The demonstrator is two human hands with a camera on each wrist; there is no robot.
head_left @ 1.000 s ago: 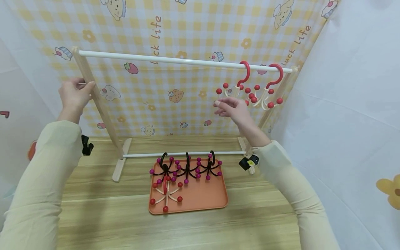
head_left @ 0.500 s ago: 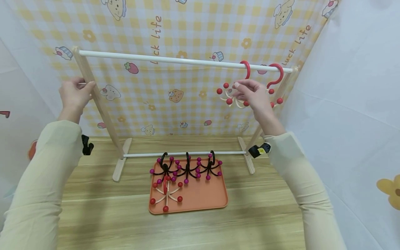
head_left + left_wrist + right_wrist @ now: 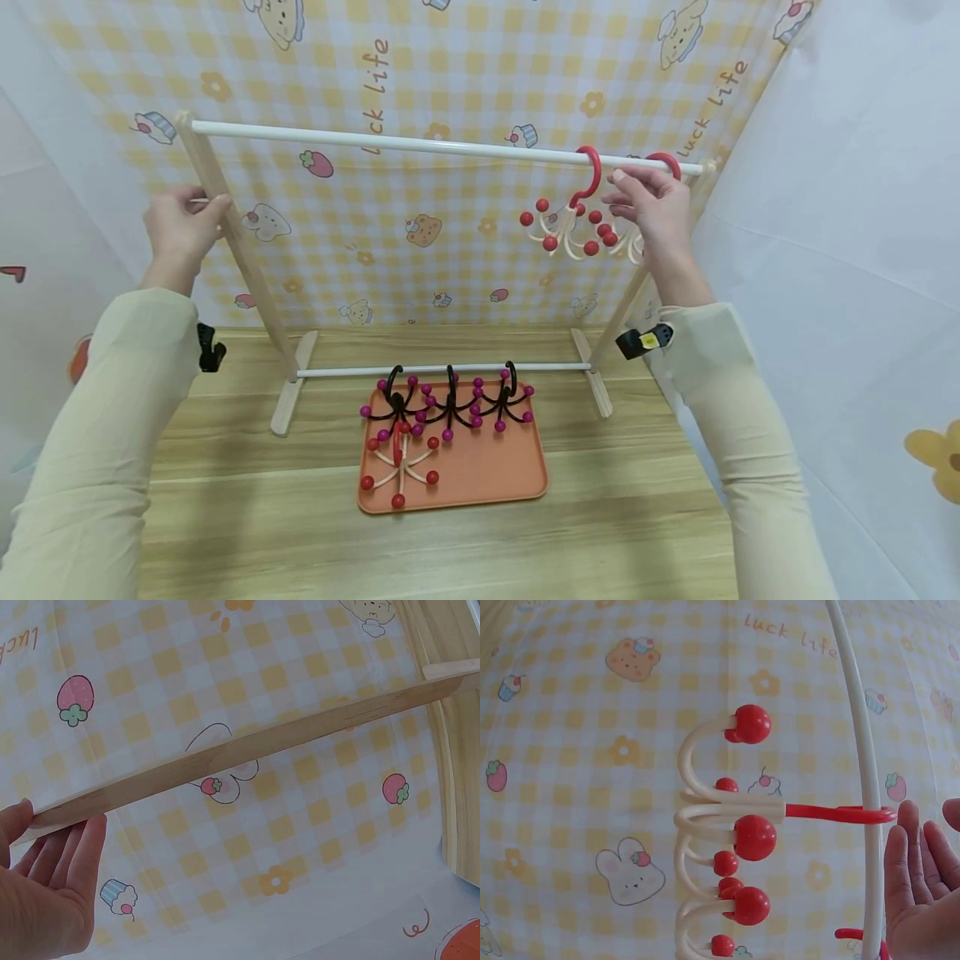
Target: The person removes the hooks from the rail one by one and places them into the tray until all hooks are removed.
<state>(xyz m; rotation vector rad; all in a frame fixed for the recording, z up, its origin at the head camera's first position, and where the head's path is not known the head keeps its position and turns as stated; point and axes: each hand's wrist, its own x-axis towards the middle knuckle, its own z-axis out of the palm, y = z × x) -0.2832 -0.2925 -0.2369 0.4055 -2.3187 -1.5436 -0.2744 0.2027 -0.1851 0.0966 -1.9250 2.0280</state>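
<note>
Left hand (image 3: 182,227) gripping pale wooden rack post (image 3: 225,225); right hand (image 3: 651,206), fingers relaxed, nearing red-hooked cream hanger (image 3: 573,218) on white rail (image 3: 420,145); nudging risks unhooking it.

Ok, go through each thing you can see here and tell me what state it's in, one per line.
Left hand: grips the rack's wooden left post.
Right hand: open, at the right red hook.
Left red hook: hanging on the white rail.
Black hooks: lying in the orange tray.
Red hook on tray: lying flat.

An orange tray (image 3: 487,483) holds 3 black hooks (image 3: 450,404) on the wooden floor (image 3: 300,533).
</note>
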